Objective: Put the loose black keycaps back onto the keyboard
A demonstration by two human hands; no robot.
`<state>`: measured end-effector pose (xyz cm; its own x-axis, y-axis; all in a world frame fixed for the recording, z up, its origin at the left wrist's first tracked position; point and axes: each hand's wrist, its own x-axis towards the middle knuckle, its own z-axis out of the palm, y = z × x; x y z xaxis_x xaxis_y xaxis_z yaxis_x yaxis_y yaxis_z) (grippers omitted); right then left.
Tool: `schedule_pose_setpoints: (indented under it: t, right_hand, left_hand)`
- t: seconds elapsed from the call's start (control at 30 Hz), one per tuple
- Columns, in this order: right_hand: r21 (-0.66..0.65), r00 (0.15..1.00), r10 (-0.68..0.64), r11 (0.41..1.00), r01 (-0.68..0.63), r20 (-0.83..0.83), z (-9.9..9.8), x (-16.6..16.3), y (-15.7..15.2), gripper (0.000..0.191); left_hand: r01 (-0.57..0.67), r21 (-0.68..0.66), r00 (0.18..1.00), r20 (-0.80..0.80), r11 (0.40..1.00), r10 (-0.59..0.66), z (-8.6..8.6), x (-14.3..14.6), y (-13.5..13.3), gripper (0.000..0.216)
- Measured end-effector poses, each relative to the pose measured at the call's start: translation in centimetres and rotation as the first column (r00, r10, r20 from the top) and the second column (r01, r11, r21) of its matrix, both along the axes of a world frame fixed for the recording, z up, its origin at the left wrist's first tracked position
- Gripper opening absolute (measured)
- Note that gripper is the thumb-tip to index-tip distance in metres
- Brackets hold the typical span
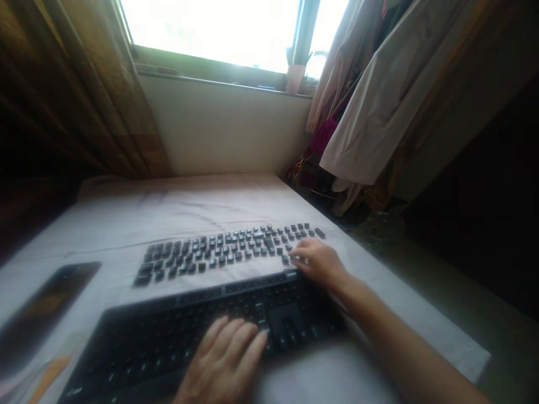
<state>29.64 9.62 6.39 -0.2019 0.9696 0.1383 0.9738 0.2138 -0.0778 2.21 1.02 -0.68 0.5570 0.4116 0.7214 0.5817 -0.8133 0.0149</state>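
Note:
A black keyboard (181, 314) lies at a slant on the cloth-covered table. Many of its key positions look bare of caps, while some caps remain along the near rows. My left hand (227, 359) rests over its near middle, fingers stretched forward and holding nothing. Beyond the keyboard, loose black keycaps (225, 251) are laid out in rows. At the right end of these rows is my right hand (318, 261), thumb and fingertips pinched at a keycap (291, 255), which they partly hide. My right forearm passes over the keyboard's right end.
A dark, flat phone-like object (50, 303) lies left of the keyboard, with an orange strip (50, 379) nearer me. The table's right edge (379, 264) drops away. Clothes (370, 112) hang at right, a curtain (84, 95) at left; a pot (295, 78) stands on the windowsill.

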Motion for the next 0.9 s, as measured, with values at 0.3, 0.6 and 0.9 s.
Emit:
schedule_pose_setpoints:
  t: [0.3, 0.6, 0.9]
  right_hand:
    - [-0.104, 0.997, 0.032, 0.994, -0.024, 0.076, -0.2, -0.6, 2.3, 0.020]
    - [-0.081, 0.990, 0.087, 0.994, -0.079, 0.107, -0.3, -0.8, 2.6, 0.016]
    - [0.267, 0.917, 0.392, 0.894, -0.359, -0.078, 0.2, -1.9, -4.2, 0.014]
  left_hand:
    - [-0.009, -0.059, 1.000, -0.024, 0.998, 0.007, 0.4, -0.1, -0.2, 0.028]
    - [-0.012, -0.118, 0.998, -0.063, 0.993, 0.005, 0.6, -0.2, -0.5, 0.030]
    - [0.008, -0.136, 0.999, -0.045, 0.991, -0.014, 1.1, -0.3, -0.7, 0.031]
